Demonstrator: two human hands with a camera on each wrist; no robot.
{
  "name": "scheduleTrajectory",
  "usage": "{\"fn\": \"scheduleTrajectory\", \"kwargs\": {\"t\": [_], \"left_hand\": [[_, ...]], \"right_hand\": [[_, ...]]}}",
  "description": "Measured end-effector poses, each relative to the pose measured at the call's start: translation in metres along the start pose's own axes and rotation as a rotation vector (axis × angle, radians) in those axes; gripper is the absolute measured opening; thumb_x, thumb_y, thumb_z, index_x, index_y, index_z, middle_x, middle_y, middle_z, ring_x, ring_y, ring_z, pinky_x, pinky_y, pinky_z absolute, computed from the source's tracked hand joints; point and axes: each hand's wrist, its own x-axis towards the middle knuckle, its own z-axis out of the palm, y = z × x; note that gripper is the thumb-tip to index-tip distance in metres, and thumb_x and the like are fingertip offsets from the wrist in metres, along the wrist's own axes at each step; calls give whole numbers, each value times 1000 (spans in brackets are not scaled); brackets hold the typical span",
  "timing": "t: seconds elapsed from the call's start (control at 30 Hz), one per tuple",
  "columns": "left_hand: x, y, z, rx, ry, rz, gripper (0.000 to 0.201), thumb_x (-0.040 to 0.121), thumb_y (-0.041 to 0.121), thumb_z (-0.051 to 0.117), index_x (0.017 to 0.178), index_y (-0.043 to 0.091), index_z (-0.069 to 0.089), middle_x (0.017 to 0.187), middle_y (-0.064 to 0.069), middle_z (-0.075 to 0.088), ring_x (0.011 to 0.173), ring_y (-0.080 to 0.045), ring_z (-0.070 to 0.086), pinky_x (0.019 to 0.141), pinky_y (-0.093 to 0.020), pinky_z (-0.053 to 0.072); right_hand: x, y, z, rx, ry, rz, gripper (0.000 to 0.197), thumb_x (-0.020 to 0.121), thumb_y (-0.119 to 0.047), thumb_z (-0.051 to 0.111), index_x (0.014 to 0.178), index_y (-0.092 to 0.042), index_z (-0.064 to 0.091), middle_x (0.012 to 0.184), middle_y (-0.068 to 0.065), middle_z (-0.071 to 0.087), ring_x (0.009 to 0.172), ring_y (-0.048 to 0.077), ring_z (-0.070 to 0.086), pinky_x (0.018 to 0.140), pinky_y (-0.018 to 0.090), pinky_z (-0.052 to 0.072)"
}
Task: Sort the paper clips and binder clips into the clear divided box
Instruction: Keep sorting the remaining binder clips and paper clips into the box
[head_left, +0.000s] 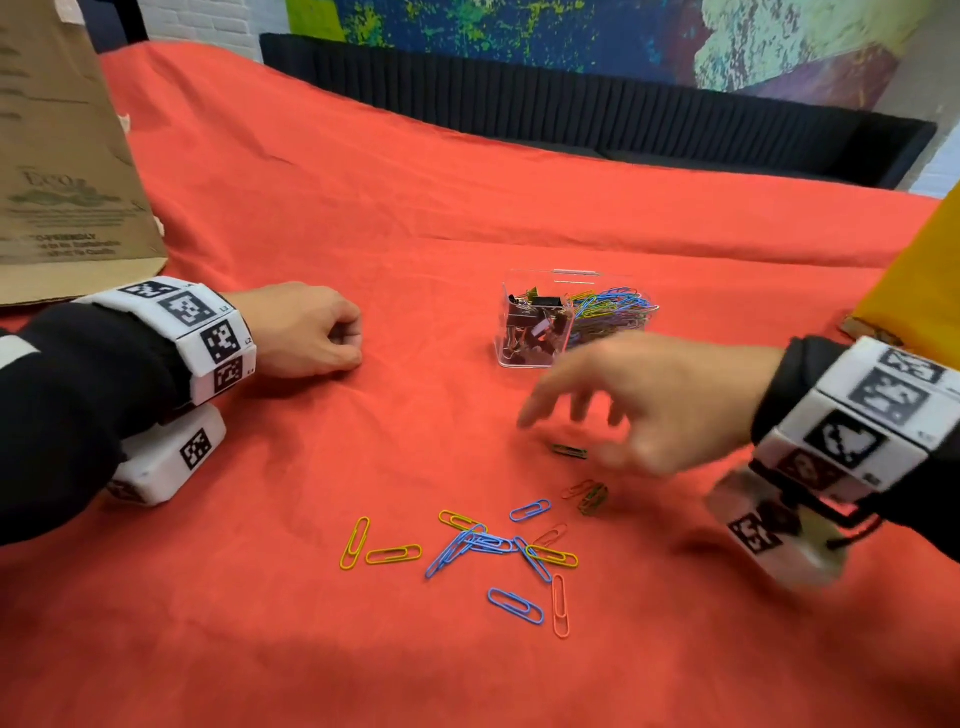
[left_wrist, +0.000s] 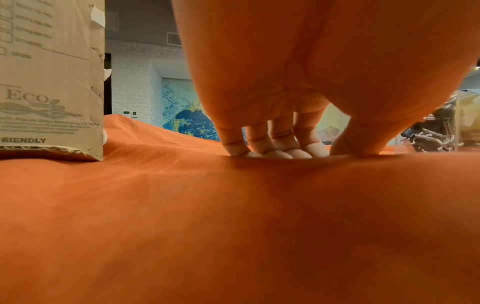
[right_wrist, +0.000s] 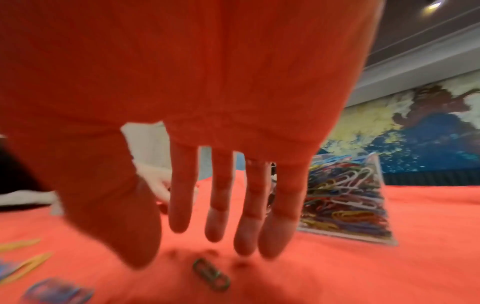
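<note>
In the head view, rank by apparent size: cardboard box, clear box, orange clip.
1. Cardboard box, largest though cut off by the frame.
2. Clear box.
3. Orange clip, smallest despite lying nearest the camera.

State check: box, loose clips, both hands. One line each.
clear divided box: lid open, binder clips in its left compartment, paper clips in its right
loose paper clips: scattered on the red cloth
green paper clip: on the cloth, untouched
right hand: open, above it
left hand: curled, empty, resting on cloth
</note>
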Motion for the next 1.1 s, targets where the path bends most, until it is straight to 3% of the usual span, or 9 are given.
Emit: {"fn": "scheduleTrajectory", "kwargs": {"t": [0.1,0.2,0.43,0.53,0.67,0.8,0.97,1.1], "left_hand": [[0,0,0,-6,8,-4,13,84,32,59,80,21,63,73,8,65,72,-18,59,69,-23,39],[0,0,0,-8,8,-5,13,84,32,59,79,21,63,72,9,65,71,-17,58,69,-24,40],[0,1,0,-11,11,-3,12,84,32,60,80,21,64,71,9,64,69,-14,58,69,-24,41],[0,0,0,-20,10,-8,12,83,32,61,80,21,64,71,10,65,68,-11,58,69,-24,41],[1,-1,-1,-28,5,-8,12,83,32,61,78,22,63,71,10,65,68,-9,58,68,-24,40],[2,-2,0,-26,5,-3,12,83,33,61,78,22,63,72,9,66,68,-11,59,68,-24,41],[2,-3,0,-18,11,-1,13,83,33,60,78,22,63,71,10,65,69,-12,59,70,-26,44],[1,-2,0,-27,12,-6,12,82,34,60,78,23,63,72,10,66,71,-15,60,72,-27,47]], "right_hand": [[-7,-8,14,-81,-65,-30,63,65,-14,59,123,-38,61,106,-18,57,87,1,58,79,17,51],[-13,-15,17,-81,-72,-48,60,66,-16,64,122,-38,60,106,-16,57,93,4,58,84,24,52],[-12,-18,29,-126,12,-91,36,65,-9,54,92,-31,64,84,-11,63,77,11,56,70,36,52],[-11,-18,28,-125,-4,-67,28,66,-10,53,86,-30,58,74,-12,61,69,10,54,64,35,51],[-8,-15,23,-60,-54,-2,21,70,-9,58,84,-25,59,67,-12,61,64,7,56,62,22,47],[-7,-9,19,-19,-63,27,22,73,-10,62,89,-25,66,74,-9,67,70,8,61,69,22,51],[-7,-6,11,-61,-70,54,21,68,-11,63,83,-24,70,71,-11,68,69,6,61,70,23,52],[-2,9,-16,-22,38,125,22,67,-6,65,77,-26,69,69,-8,70,66,9,67,68,28,55]]}}
